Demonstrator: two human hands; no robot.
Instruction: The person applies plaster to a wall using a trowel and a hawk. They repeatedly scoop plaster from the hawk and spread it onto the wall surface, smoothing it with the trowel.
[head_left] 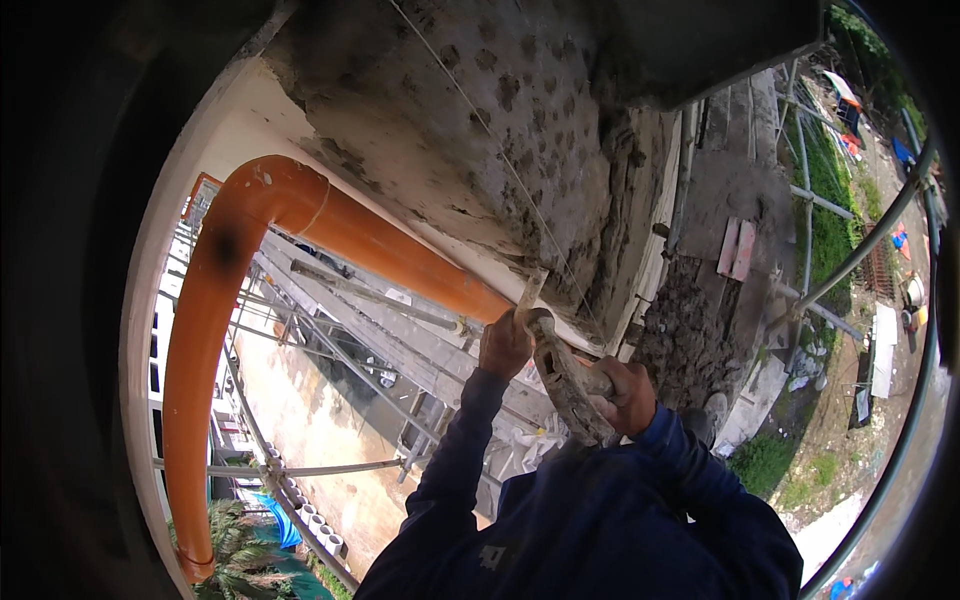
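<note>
My left hand (505,346) is closed at the wall's lower edge. A narrow, flat, mortar-smeared strip (533,290) sticks up out of it toward the wall. Just right of it, my right hand (628,397) is wrapped round a tool with a pale rounded handle (596,379). Between the hands runs a long mortar-caked bar (562,380) with slots, its near end close to my body. How the bar joins the handle is hidden. Ahead, the grey wall (470,110) carries rough plaster and dark dabs, with a thin string (500,150) stretched across it.
A thick orange pipe (390,250) bends along the left. Scaffold planks (390,345) and metal poles (340,467) lie beyond it, with ground far below. To the right, the mortar-strewn platform (690,330) holds reddish blocks (737,250). More scaffold poles (875,240) stand at its outer side.
</note>
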